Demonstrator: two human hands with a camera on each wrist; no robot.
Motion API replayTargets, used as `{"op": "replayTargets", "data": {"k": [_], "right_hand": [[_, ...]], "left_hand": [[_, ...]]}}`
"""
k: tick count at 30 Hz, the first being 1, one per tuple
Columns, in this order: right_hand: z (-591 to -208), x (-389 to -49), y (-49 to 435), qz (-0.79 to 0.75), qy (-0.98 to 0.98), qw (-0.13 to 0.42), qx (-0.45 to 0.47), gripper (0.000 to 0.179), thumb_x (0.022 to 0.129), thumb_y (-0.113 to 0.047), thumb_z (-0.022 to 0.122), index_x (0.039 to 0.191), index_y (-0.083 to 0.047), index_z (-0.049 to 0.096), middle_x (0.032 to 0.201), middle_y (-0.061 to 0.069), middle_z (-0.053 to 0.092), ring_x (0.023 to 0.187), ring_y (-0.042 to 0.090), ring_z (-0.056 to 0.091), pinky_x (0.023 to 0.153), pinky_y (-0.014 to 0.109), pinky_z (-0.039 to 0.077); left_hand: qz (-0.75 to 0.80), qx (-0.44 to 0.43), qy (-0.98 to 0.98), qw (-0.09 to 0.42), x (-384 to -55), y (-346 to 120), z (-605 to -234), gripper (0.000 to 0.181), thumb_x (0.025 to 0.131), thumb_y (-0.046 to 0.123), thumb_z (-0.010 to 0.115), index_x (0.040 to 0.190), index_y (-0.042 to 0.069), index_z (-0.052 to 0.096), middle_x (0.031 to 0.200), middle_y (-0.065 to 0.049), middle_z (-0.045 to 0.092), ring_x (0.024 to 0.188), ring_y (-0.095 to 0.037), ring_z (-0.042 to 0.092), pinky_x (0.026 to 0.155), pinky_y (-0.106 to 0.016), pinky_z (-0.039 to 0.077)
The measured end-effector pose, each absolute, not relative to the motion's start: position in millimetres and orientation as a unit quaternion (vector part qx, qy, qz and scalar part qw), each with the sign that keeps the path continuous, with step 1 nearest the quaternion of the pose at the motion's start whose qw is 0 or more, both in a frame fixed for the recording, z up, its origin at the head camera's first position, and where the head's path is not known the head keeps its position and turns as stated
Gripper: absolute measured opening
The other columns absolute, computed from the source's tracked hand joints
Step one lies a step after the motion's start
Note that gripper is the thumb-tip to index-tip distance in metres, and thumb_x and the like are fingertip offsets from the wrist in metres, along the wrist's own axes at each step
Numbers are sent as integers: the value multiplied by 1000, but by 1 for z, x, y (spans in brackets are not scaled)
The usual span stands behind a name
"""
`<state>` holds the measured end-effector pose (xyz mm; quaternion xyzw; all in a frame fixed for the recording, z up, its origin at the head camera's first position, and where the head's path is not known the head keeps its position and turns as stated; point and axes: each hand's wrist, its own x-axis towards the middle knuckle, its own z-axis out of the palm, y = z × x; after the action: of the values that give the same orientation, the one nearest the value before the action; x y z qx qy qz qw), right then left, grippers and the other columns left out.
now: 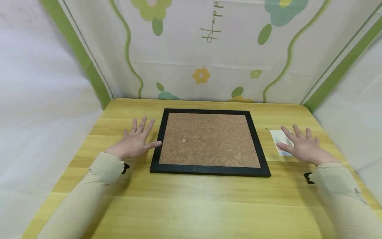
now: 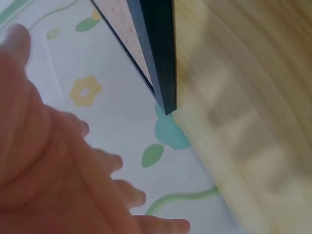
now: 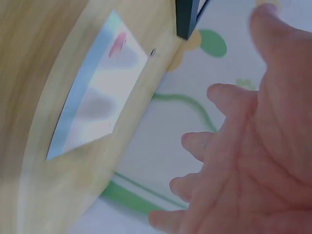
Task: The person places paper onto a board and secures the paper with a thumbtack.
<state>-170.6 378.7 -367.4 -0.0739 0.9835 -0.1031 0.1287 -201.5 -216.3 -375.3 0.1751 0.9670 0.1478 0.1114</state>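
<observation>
A cork board (image 1: 209, 141) with a black frame (image 1: 209, 169) lies flat on the wooden table. To its left my left hand (image 1: 133, 142) is spread above the table, thumb pointing toward the frame's left side; nothing is in it. On the right, my right hand (image 1: 304, 146) hovers with fingers spread, partly over a small white card (image 1: 277, 135). In the right wrist view the card (image 3: 97, 92) shows a blue edge strip and a pink mark, and the palm (image 3: 263, 156) holds nothing. A tiny round object (image 1: 266, 128) lies by the card's upper corner; its kind is too small to tell.
The wooden table (image 1: 191, 205) reaches back to a white cloth (image 1: 179, 49) printed with flowers, which hangs behind it. White cloth walls (image 1: 38, 99) with green bands stand on both sides. A small whitish mark (image 1: 183, 140) shows on the cork.
</observation>
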Motion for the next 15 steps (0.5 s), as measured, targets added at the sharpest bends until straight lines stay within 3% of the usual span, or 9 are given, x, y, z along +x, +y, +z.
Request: {"op": "replayTargets", "data": {"k": [3, 6, 8, 10, 13, 15], "right_hand": [[-369, -176, 395, -122, 981, 123, -85, 84, 102, -55, 44, 159, -5, 7, 151, 44, 0, 127, 75, -8, 92, 84, 8], [-370, -182, 413, -143, 982, 98, -70, 78, 102, -51, 46, 152, 6, 26, 143, 47, 25, 127, 70, 21, 94, 78, 22], [-370, -186, 425, -171, 980, 89, -39, 75, 103, -51, 44, 147, 9, 36, 138, 44, 37, 125, 64, 34, 96, 74, 27], [-371, -189, 435, -191, 978, 83, -9, 72, 103, -50, 42, 142, 10, 43, 128, 39, 52, 115, 57, 49, 91, 69, 36], [-372, -195, 444, -218, 970, 99, 27, 67, 102, -46, 46, 136, 11, 50, 115, 30, 66, 100, 45, 63, 85, 61, 44], [-372, -201, 446, -232, 964, 124, 37, 63, 101, -42, 51, 132, 14, 54, 97, 20, 73, 86, 32, 69, 81, 53, 49]], "left_hand": [[185, 179, 961, 102, -205, -217, -375, 99, 91, 75, 39, 158, 24, -12, 163, -15, -15, 145, -45, -17, 105, -74, 5], [245, 172, 949, 95, -208, -212, -369, 94, 96, 63, 48, 161, 15, -1, 161, -26, 10, 145, -48, 13, 109, -66, 21], [276, 156, 943, 101, -211, -208, -366, 85, 99, 52, 53, 160, 10, 11, 152, -29, 30, 129, -45, 43, 101, -60, 37], [296, 137, 938, 116, -215, -206, -365, 75, 102, 42, 54, 158, 5, 21, 140, -27, 46, 103, -36, 60, 87, -51, 49], [318, 109, 929, 156, -224, -206, -369, 65, 103, 32, 55, 154, 2, 30, 121, -23, 60, 72, -27, 62, 69, -40, 50], [326, 93, 923, 184, -228, -206, -373, 63, 103, 32, 56, 153, 1, 33, 111, -20, 63, 68, -24, 61, 67, -36, 49]]}}
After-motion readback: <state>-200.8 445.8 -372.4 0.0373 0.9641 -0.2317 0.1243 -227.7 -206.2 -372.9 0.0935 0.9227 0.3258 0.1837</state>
